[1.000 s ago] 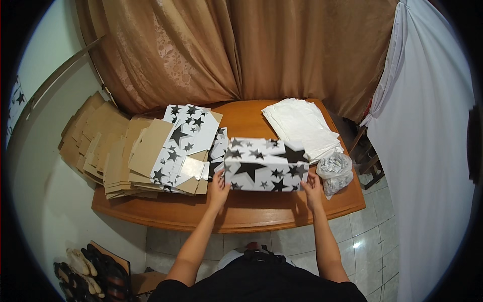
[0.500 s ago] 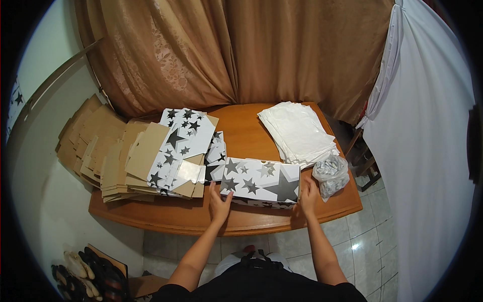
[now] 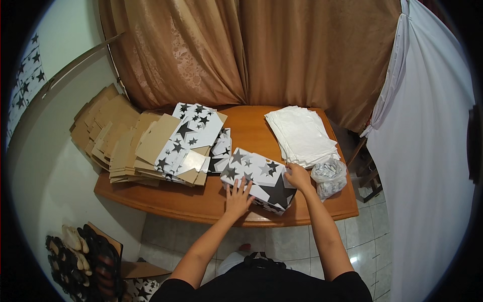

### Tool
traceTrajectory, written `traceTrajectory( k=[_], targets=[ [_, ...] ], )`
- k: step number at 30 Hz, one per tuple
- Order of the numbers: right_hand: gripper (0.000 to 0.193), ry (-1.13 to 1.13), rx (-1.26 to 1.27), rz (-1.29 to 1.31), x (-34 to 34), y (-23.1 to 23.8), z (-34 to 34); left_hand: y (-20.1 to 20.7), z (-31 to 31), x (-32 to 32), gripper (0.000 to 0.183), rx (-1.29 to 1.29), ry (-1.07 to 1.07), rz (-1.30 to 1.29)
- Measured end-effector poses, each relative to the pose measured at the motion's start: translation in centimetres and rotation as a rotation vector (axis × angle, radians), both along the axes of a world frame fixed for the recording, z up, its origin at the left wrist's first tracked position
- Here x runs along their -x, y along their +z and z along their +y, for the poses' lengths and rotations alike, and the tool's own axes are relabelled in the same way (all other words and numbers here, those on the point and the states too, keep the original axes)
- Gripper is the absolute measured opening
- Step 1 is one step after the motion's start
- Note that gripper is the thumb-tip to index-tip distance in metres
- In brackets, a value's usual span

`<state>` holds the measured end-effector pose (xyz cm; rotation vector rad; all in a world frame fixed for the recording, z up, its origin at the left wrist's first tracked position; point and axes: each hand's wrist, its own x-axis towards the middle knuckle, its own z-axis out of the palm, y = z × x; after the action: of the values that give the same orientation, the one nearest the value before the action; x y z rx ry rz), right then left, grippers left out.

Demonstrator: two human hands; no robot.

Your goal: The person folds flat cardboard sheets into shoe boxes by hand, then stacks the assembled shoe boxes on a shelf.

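1. The starry box (image 3: 264, 177) has turned askew on the worktop (image 3: 176, 201), its far right corner now at the right hand (image 3: 298, 176)
2. Left hand (image 3: 237, 202) splayed against its near edge
3. Right hand's grip (fingers partly hidden) cannot be told

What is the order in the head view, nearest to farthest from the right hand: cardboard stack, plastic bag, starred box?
1. Starred box, touched by the right hand.
2. Plastic bag, right of that hand.
3. Cardboard stack, left of the box.
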<state>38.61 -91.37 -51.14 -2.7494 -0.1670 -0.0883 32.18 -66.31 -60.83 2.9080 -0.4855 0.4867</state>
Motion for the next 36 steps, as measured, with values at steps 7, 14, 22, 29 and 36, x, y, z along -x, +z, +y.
traceTrajectory(
  k=[7, 14, 22, 29, 36],
  targets=[
    [0.028, 0.026, -0.261, 0.068, 5.2, 3.0, -1.2, 2.3, -1.8, 0.9, 0.067, 0.017, 0.016, 0.054],
    [0.027, -0.189, -0.471, -0.186, 8.7, 1.6, 1.0, 8.1, -9.4, 6.0, 0.072, 0.202, -0.318, 0.055],
    [0.019, 0.140, -0.669, -0.149, 7.1, 2.0, -2.2, 8.4, -6.0, 6.2, 0.058, 0.347, -0.222, -0.158],
    [0.056, 0.319, 0.018, -0.554, 4.4, 3.0, -3.3, 9.2, 0.1, 4.9, 0.057, 0.688, -0.272, 0.105],
    [0.015, 0.457, 0.045, -0.631, -1.1, 3.3, -1.1, 7.7, 2.6, -0.6, 0.032, 0.873, -0.159, 0.189]
  ],
)
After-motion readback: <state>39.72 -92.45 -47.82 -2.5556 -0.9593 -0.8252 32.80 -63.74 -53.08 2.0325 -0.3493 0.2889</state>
